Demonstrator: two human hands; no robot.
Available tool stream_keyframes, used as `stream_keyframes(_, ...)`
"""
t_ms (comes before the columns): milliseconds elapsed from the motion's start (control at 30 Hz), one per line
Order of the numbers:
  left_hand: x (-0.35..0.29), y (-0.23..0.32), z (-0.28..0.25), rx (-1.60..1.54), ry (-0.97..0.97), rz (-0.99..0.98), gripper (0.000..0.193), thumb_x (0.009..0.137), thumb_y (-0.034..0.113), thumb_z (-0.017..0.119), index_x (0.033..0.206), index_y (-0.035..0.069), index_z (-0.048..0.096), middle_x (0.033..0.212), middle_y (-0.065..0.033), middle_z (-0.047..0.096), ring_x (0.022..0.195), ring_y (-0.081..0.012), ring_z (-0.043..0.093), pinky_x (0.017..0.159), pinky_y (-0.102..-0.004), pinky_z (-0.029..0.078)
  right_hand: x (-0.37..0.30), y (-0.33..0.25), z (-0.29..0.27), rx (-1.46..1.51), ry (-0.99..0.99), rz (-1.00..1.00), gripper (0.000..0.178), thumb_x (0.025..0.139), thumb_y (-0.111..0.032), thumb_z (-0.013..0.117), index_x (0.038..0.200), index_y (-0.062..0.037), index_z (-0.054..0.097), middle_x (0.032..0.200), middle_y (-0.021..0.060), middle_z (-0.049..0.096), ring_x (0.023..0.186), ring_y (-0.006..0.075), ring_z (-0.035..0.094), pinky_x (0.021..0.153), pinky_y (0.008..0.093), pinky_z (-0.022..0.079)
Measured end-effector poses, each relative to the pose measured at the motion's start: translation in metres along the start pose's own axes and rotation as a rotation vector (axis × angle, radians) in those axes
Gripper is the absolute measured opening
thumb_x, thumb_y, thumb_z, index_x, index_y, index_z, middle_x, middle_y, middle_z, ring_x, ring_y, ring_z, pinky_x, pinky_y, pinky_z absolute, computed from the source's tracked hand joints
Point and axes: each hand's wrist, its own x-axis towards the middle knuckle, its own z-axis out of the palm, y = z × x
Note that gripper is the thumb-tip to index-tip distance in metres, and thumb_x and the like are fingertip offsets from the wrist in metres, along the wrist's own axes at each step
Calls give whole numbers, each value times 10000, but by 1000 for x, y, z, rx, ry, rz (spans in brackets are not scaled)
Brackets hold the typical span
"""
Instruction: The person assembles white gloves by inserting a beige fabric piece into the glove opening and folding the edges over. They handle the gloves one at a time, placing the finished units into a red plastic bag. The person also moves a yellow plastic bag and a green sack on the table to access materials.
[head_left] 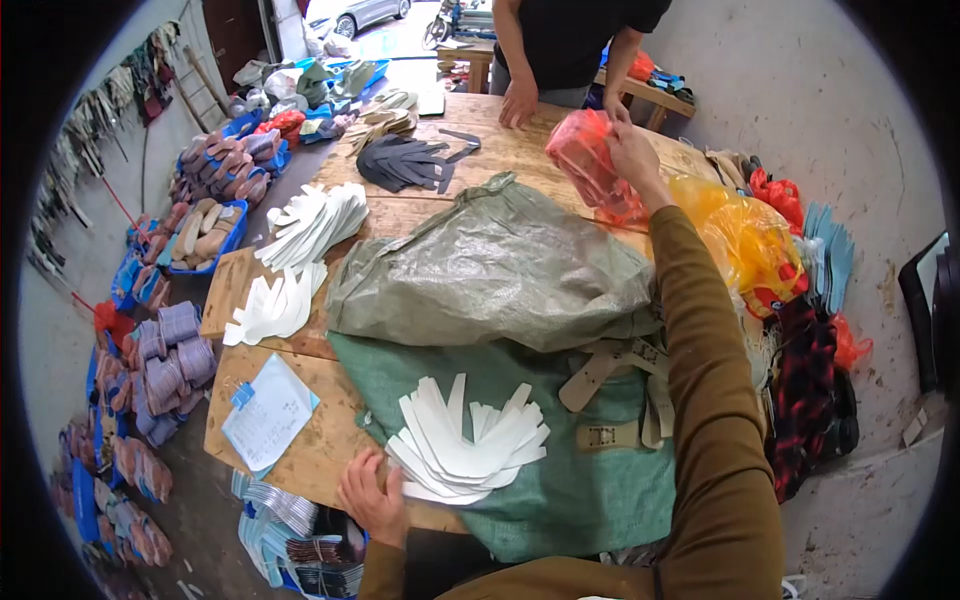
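Observation:
My right arm reaches far across the table, and my right hand (636, 163) is closed on the top of a translucent red plastic bag (588, 165). What the bag holds cannot be made out. A co-worker's hand (616, 106) is right beside mine at the bag. My left hand (374, 497) rests on the table's near edge with its fingers spread, next to a fanned stack of white curved cut pieces (465, 440). That stack lies on a green woven sheet (600, 510). Between my arms bulges a grey-green woven sack (490, 270).
Further white pieces (315, 225) and dark grey pieces (400, 162) lie on the wooden table (290, 455), near a clipboard (270, 415). Beige straps (610, 435) and a yellow bag (735, 230) sit right. Piled blue crates (235, 240) line the left floor. The co-worker stands opposite.

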Motion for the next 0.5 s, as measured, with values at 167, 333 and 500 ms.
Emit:
stream_keyframes(167, 1, 3, -3, -8, -34, -22, 288, 833, 236, 690, 1070, 91, 615, 1198, -81, 616, 1124, -311, 539, 949, -432, 368, -34, 23, 33, -76, -204, 27, 281, 878, -301, 568, 972, -57, 670, 911, 206, 681, 890, 387, 648, 781, 465, 495)
stream_keyframes(333, 2, 5, -5, 9, -9, 1, 299, 840, 269, 676, 1083, 104, 622, 1193, -70, 618, 1130, -304, 542, 950, -434, 376, -62, -23, -56, 150, -300, 11, 282, 907, -277, 583, 981, -13, 654, 896, 197, 682, 834, 331, 667, 750, 422, 513)
stream_keyframes(500, -14, -24, 4, 19, -48, -88, 523, 913, 483, 563, 1277, 109, 563, 1273, -93, 594, 1175, -322, 527, 982, -471, 367, -167, -117, -178, 532, -318, -168, 193, 993, -140, 527, 952, 17, 632, 831, 18, 606, 762, 110, 583, 693, 254, 483)
